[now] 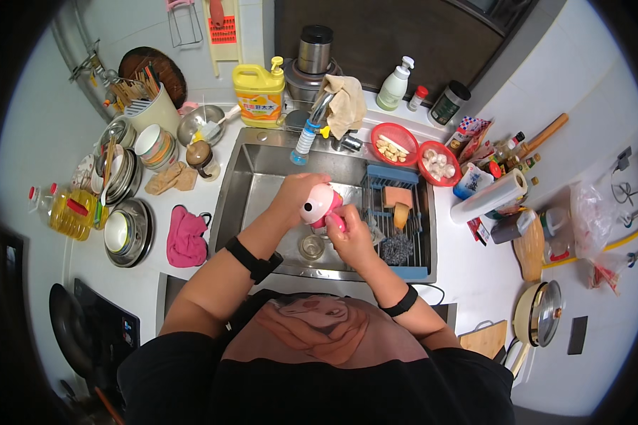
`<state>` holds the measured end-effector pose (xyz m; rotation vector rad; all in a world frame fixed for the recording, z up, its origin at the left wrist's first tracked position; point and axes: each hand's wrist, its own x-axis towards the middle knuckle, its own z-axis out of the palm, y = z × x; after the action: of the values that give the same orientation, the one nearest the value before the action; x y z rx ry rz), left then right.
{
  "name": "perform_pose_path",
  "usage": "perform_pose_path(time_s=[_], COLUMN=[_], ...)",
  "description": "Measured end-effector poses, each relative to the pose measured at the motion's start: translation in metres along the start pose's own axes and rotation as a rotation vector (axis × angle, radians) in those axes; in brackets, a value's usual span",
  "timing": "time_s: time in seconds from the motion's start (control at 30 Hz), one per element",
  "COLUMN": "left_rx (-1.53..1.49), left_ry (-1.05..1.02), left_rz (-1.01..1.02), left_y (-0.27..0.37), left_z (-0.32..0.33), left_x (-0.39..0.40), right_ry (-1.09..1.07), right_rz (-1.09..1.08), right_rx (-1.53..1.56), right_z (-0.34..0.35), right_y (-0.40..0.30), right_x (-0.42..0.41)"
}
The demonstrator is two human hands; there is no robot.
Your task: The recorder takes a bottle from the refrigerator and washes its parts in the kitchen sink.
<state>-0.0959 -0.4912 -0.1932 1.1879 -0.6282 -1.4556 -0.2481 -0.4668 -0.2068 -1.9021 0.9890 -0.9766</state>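
Note:
Over the stainless steel sink (263, 199), my left hand (300, 194) is closed around a pink and white plastic gadget (321, 206) with a round black spot on it. My right hand (350, 234) grips the gadget's darker pink part from the right, its thumb on top. The gadget's underside and some of my fingers are hidden. Below it, a small round drain strainer (312, 247) shows at the sink's near side. The faucet, with a blue and white nozzle (304, 142), reaches over the sink, and a beige cloth (345, 105) hangs on it.
A blue-ended rack (377, 183) in the sink holds sponges (397, 196) and a steel scourer (397, 249). Red baskets of garlic (438, 164) stand behind it. Leftward are a pink cloth (186, 236), stacked bowls (118, 232) and a yellow detergent jug (259, 95). A film roll (489, 196) lies rightward.

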Motion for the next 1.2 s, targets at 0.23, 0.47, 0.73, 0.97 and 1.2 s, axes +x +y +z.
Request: perform_pose_path(time_s=[0.23, 0.47, 0.73, 0.97, 1.2], left_rx=[0.242, 0.477, 0.331, 0.593, 0.852], left_ry=[-0.014, -0.319, -0.322, -0.312, -0.262], left_rz=[0.210, 0.378, 0.156, 0.096, 0.556], left_y=[0.002, -0.001, 0.020, 0.023, 0.005], left_z=[0.017, -0.001, -0.012, -0.015, -0.015], left_x=[-0.011, -0.030, -0.030, -0.023, -0.007], right_ry=[0.069, 0.003, -0.202, -0.356, -0.419], right_rz=[0.245, 0.526, 0.421, 0.121, -0.090], right_rx=[0.732, 1.435, 0.640, 0.122, -0.135], right_z=[-0.010, -0.042, -0.037, -0.042, -0.039], right_y=[-0.005, 0.011, 0.027, 0.009, -0.002], right_x=[0.008, 0.019, 0.016, 0.032, 0.042])
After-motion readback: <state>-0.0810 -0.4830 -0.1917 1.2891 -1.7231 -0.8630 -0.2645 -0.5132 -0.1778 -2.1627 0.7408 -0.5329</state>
